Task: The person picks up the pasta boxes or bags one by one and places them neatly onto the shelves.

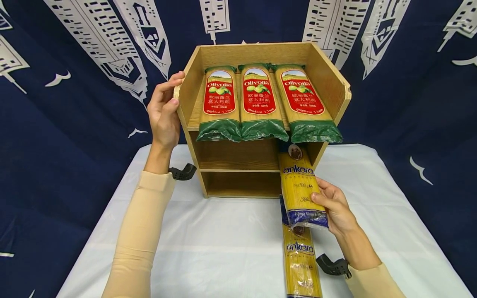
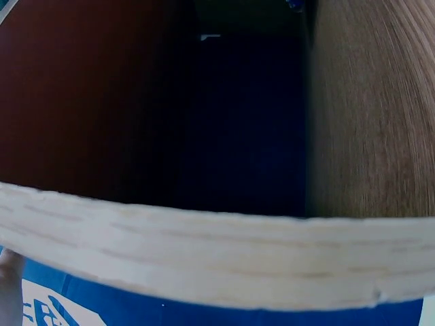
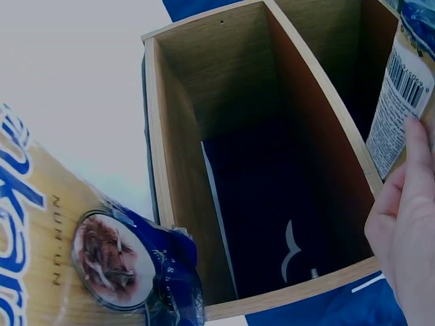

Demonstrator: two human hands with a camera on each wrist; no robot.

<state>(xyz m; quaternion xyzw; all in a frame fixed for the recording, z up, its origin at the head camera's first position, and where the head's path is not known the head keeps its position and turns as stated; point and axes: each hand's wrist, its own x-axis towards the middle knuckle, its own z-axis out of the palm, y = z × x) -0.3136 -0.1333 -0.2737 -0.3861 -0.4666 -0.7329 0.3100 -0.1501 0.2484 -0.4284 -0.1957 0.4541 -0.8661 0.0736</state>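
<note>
A small wooden shelf (image 1: pixel 238 170) stands on the table, and my left hand (image 1: pixel 164 114) grips the upper edge of its left side panel. My right hand (image 1: pixel 335 207) holds a yellow ankara spaghetti pack (image 1: pixel 299 188), thumb on the front, fingers behind. That pack is tilted, its far end inside the middle compartment at the right. In the right wrist view, the fingers (image 3: pixel 416 153) lie against its barcode side. A second ankara spaghetti pack (image 1: pixel 301 260) lies on the table below, its upper end partly covered by the held one.
Three Olivoila spaghetti packs, left (image 1: pixel 220 99), middle (image 1: pixel 259 97) and right (image 1: pixel 303 97), lie side by side on the top shelf, their green ends over its front edge. White cloth (image 1: pixel 223 244) covers the table. A dark blue printed curtain (image 1: pixel 74 103) hangs behind.
</note>
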